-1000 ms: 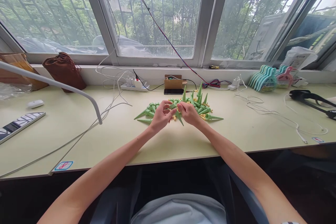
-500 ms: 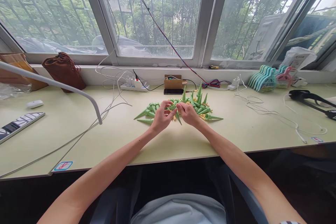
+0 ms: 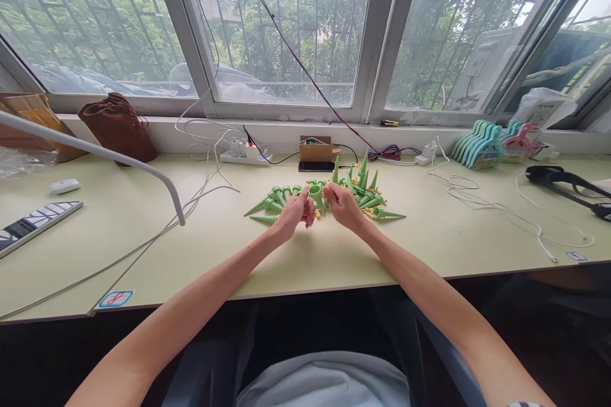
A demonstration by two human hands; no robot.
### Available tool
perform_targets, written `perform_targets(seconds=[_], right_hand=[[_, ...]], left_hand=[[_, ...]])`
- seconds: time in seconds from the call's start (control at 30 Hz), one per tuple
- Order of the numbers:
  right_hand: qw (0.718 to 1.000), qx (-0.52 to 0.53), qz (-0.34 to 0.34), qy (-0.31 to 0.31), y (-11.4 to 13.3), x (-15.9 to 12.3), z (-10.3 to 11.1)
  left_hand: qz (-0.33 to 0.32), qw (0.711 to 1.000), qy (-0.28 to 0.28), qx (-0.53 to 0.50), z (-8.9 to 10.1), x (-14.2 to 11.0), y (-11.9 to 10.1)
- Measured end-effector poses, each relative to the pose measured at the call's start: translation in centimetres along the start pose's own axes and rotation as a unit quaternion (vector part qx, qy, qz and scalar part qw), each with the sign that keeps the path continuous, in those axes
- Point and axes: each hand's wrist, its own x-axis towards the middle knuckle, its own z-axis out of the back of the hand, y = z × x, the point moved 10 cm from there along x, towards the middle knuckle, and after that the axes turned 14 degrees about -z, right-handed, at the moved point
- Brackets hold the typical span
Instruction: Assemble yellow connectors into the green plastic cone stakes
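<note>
My left hand (image 3: pixel 298 211) is closed on a green plant watering spike (image 3: pixel 316 193), its round open end facing up towards me. Just to the right, my right hand (image 3: pixel 342 203) has its fingers pinched together close to the rim; whatever they hold is hidden. Around both hands lies a pile of similar green spikes (image 3: pixel 363 179), some standing point up and others on their sides. Small yellow pieces (image 3: pixel 379 191) are scattered among them. One loose spike (image 3: pixel 389 213) points right at the pile's edge.
Behind the pile are a phone (image 3: pixel 316 166) and a small cardboard box (image 3: pixel 316 151). A power strip (image 3: pixel 247 158) and white cables lie left of them. Dark headgear with a strap (image 3: pixel 568 187) and small hangers (image 3: pixel 478 143) are to the right. A lamp arm (image 3: pixel 162 177) crosses the left side.
The green spike has been tilted, so its open end now faces me instead of its point showing below my hands. My left hand has turned and its fingers have curled under.
</note>
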Motion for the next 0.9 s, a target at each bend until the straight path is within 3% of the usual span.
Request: perform_targets(seconds=[0.1,0.2,0.53,0.9], right_hand=[[1.0,0.004,0.004,0.004,0.0,-0.1,0.0],[1.0,0.004,0.004,0.013,0.0,-0.1,-0.2],[1.0,0.013,-0.01,0.022,-0.2,0.0,0.0],[0.999,0.023,-0.014,0.023,-0.1,0.1,0.1]], left_hand=[[0.067,0.995,0.062,-0.041,-1.4,-0.4,1.4],[0.1,0.988,0.086,-0.076,-1.8,-0.7,2.1],[0.11,0.977,0.129,-0.128,-2.4,-1.0,2.2],[0.1,0.979,0.124,-0.123,-2.3,-1.0,1.7]])
